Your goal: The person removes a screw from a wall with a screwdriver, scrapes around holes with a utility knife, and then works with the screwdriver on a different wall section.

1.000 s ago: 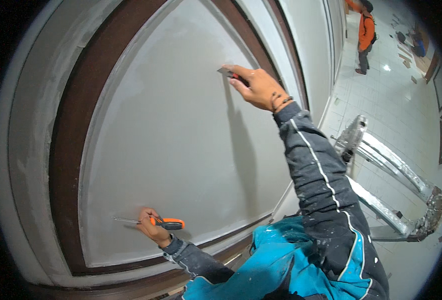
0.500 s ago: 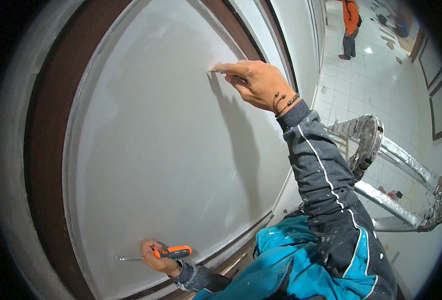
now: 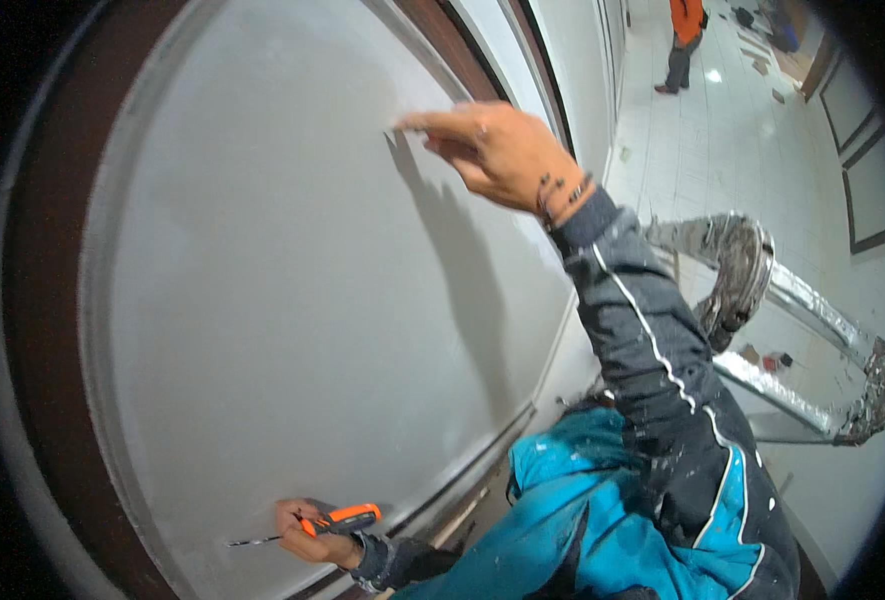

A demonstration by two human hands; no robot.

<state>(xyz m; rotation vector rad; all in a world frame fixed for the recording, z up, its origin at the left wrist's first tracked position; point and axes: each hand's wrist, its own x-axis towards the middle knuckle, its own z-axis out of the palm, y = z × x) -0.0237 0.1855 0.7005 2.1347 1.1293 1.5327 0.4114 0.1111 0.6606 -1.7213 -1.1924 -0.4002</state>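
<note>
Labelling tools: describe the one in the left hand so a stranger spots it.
Start at the large grey panel. Low in view, the left hand grips the tool. Its bright orange-and-black handle sets it apart from the plain panel.

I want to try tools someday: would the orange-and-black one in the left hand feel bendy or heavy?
The tool might feel heaviest at its chunky handle. Its metal end could bend a bit, since it looks thin from here.

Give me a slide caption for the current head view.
Right hand at a grey wall panel; left hand holding an orange-handled tool.
</note>
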